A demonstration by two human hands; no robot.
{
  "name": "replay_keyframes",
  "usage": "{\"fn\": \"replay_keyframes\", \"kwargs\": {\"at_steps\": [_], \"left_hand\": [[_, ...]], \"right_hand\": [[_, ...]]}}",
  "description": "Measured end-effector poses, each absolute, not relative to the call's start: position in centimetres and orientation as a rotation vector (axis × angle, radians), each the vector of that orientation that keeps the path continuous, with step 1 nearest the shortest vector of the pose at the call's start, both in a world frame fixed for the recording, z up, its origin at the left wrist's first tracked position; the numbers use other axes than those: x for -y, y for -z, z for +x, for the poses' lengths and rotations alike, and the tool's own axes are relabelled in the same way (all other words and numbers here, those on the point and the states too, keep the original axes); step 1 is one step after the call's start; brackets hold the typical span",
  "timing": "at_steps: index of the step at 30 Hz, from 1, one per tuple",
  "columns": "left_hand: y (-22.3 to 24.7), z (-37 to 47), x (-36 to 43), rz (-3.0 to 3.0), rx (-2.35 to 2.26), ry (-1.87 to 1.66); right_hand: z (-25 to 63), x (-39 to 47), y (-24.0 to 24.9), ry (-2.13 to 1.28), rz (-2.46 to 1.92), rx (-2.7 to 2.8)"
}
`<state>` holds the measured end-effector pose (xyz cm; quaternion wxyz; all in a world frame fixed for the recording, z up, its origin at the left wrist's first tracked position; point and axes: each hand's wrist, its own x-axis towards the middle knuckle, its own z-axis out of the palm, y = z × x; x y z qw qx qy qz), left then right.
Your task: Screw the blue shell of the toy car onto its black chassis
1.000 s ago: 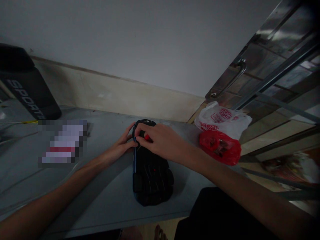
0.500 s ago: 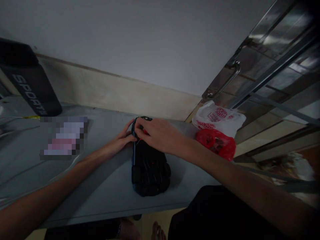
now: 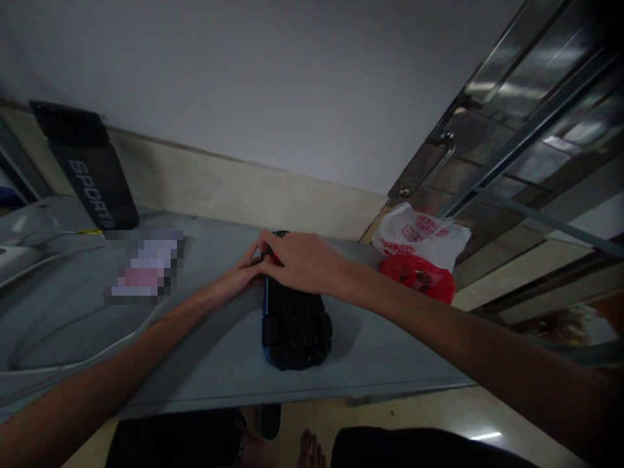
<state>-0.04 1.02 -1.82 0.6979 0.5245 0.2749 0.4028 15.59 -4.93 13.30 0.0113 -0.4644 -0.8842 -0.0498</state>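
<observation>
A toy car lies upside down on the grey tabletop, its black underside and wheels facing up and a blue edge along its left side. My left hand grips the car's far left side near a wheel. Over the far end of the underside, my right hand has its fingers closed in a pinch. A bit of red shows beneath those fingers, but what they hold is hidden.
A black SPORTS bottle stands at the back left beside a blurred-out phone and a white cable. On the right sit a white plastic bag and a red bag. A wall rises behind the table.
The camera view has shifted, so the bottle and phone appear further right. My right hand has moved slightly left over the car, its fingers now close to my left fingertips.
</observation>
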Motion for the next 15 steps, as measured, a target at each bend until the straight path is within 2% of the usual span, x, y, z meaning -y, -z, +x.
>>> {"fn": "replay_keyframes", "kwargs": {"at_steps": [7,11,15], "left_hand": [[2.7,0.2,-1.8,1.210,-0.569,-0.914],[2.1,0.0,-1.3,1.204,-0.601,-0.908],[1.2,-0.4,-0.4,1.195,-0.629,-0.899]], "right_hand": [[15.5,5.2,-13.2,0.151,-1.350,2.827],[15.6,5.6,-13.3,0.255,-1.359,2.841],[15.9,5.9,-13.7,0.215,-1.369,2.838]]}}
